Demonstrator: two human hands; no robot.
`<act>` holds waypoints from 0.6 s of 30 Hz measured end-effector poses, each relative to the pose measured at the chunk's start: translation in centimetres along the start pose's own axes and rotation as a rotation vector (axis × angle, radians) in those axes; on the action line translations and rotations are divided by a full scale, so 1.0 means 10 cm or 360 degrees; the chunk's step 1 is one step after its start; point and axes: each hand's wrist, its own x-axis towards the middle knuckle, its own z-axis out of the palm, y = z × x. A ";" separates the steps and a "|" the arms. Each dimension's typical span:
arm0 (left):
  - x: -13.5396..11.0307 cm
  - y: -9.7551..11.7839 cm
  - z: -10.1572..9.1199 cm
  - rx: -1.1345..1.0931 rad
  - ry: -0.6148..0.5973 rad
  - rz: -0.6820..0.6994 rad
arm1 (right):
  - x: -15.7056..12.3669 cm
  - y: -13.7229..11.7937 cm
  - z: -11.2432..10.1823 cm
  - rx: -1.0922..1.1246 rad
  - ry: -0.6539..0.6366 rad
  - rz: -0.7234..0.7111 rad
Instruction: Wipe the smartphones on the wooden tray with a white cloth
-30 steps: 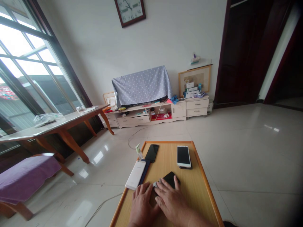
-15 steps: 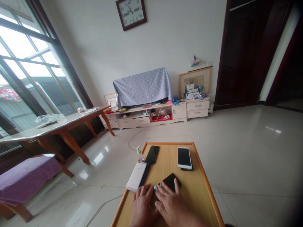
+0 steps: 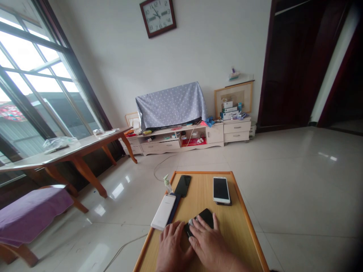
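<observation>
I see the black phone [image 3: 205, 216] lying flat near the middle of the table [image 3: 241, 234]. Its long axis runs diagonally, near-left to far-right, with the far end pointing toward the white-framed phone [image 3: 221, 189]. Right hand [image 3: 208, 241] rests on its near end, grip open, fingers spread flat, clasping nothing. Left hand [image 3: 171, 244] lies flat just beside it, grip open and empty. White phone [image 3: 163, 211] sits at the left edge.
</observation>
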 end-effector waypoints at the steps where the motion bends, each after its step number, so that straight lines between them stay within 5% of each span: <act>1: 0.00 0.00 0.00 0.0000 0.0002 0.0008 | -0.01 -0.02 0.00 0.0027 -0.0020 -0.0060; 9: 0.00 0.00 0.00 0.0019 -0.0018 -0.0037 | 0.08 0.15 -0.05 -0.0128 0.0094 0.0349; 18: 0.02 -0.07 0.06 0.0019 -0.0034 0.0010 | -0.06 -0.15 -0.17 0.0038 -0.0160 -0.0104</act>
